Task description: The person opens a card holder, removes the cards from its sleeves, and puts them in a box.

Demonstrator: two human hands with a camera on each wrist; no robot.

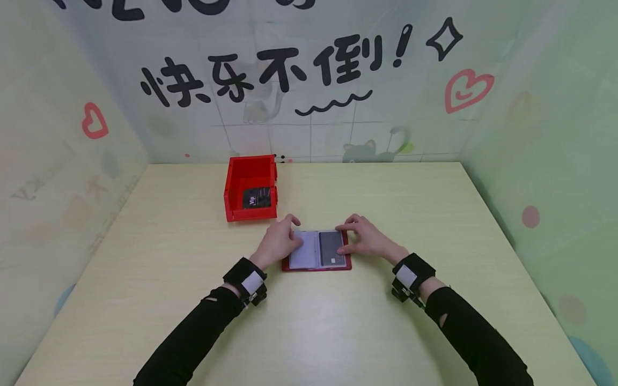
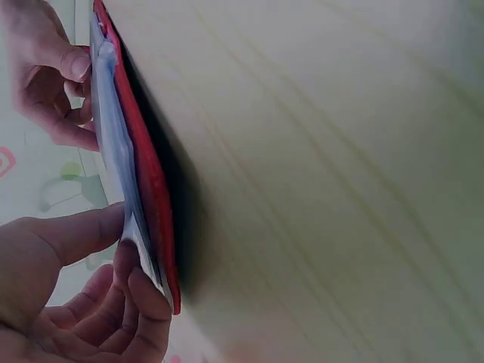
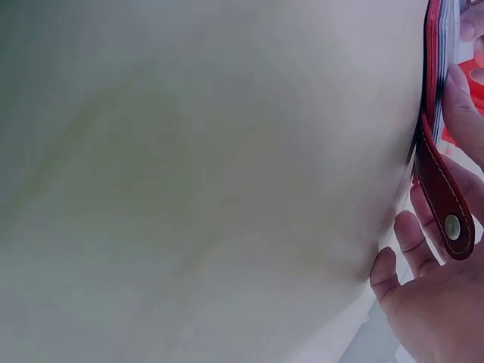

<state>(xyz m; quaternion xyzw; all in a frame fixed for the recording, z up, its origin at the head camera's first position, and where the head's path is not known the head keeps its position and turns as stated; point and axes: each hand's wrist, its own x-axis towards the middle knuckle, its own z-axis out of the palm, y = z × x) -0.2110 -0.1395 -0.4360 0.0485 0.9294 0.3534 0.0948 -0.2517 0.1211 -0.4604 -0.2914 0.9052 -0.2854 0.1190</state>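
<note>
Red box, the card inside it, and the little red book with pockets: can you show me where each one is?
red box point(image 1: 235, 188), head view, on its left wall.
black card point(image 1: 256, 198), head view, on the card's middle.
red card holder point(image 1: 303, 252), head view, on its left clear pocket page.

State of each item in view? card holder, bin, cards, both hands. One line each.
Card holder: open flat on the table, sleeves up.
Snap strap: unfastened, hanging loose.
Dark card: in the right-page sleeve.
Red bin: upright, front open, one black card inside.
Left hand: fingers on the left page.
Right hand: fingers at the holder's right edge.
</note>
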